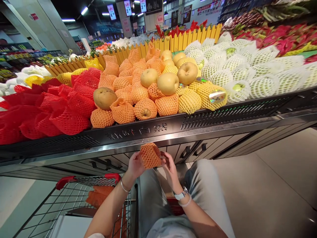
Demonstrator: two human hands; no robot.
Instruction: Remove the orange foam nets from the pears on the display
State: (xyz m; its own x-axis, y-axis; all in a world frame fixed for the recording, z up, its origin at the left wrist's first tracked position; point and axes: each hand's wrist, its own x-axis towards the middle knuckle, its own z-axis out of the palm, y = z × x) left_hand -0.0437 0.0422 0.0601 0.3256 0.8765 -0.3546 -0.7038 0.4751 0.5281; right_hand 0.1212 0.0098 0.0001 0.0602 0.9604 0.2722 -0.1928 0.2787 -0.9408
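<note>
Between my two hands is an orange foam fruit net point(150, 156), held in front of the display's front edge. My left hand point(135, 165) grips its left side, fingers partly behind it. On the other side, my right hand point(169, 165) pinches the net's edge. Whether any fruit is inside the net cannot be made out. Above it on the stand lie pears in orange nets point(145, 109), with bare pears point(167, 83) resting on top. A brownish bare pear point(105, 98) sits at the left of that group.
A shopping cart point(74, 180) with more orange nets point(99, 195) stands at my lower left. The black display rim point(138, 130) runs across ahead of me. Red-netted fruit point(69, 112) lies left, yellow-netted fruit point(190, 101) and white-netted fruit point(237, 91) right. A yellow fence point(173, 43) stands behind.
</note>
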